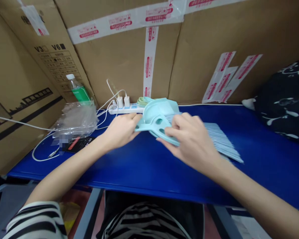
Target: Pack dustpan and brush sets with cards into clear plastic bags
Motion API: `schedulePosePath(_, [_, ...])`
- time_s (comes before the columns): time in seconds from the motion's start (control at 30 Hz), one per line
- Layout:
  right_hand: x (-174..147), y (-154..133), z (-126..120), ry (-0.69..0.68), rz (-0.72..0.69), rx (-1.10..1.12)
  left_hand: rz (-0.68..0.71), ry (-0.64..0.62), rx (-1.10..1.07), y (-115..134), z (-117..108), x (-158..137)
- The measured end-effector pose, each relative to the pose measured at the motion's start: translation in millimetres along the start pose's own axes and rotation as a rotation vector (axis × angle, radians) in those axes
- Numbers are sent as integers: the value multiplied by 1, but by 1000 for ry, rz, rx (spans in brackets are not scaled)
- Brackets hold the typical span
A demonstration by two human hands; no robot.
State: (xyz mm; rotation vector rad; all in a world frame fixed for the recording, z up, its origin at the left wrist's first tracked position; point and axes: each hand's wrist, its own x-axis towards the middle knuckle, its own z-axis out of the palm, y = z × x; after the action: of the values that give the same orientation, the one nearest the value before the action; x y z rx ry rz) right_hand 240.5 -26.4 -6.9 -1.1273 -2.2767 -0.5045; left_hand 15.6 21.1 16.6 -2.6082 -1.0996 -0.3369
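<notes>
We have the pale blue dustpan and brush (pixel 161 107) overlapped above the blue table (pixel 129 172), the left hand (pixel 122 130) with its fingers curled around the narrow handle end, the right hand (pixel 191 136) pinching the broad, holed part between thumb and fingers. Our right hand hides where the long bristles (pixel 223 141) join, and blur keeps us from telling which piece each grip belongs to; the plastic looks smooth, its scoop rounded.
</notes>
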Motion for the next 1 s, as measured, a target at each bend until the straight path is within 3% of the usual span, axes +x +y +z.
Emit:
schedulePosePath(0.2, [-34, 38, -34, 51, 230, -273, 10, 15, -87, -27, 0, 78])
schedulePosePath(0.33, [-65, 64, -21, -40, 308, -303, 31, -33, -74, -28, 23, 133])
schedulePosePath(0.43, [-82, 76, -3, -135, 245, -305, 41, -141, -39, -25, 41, 156])
schedulePosePath(0.6, [-104, 79, 10, -119, 237, -226, -10, -266, 7, -31, 54, 160])
schedulePosePath(0.73, [-109, 80, 10, -106, 266, -195, -33, -218, 52, -39, 54, 158])
schedulePosePath(0.83, [-92, 76, 2, -111, 276, -146, -37, -217, 82, -40, 53, 159])
schedulePosePath(0.93, [-83, 51, -19, -33, 274, -2, -15, -213, 106, -38, 54, 159])
schedulePosePath(1.0, [-111, 19, -32, 14, 310, 174, 14, -188, 130, -35, 54, 157])
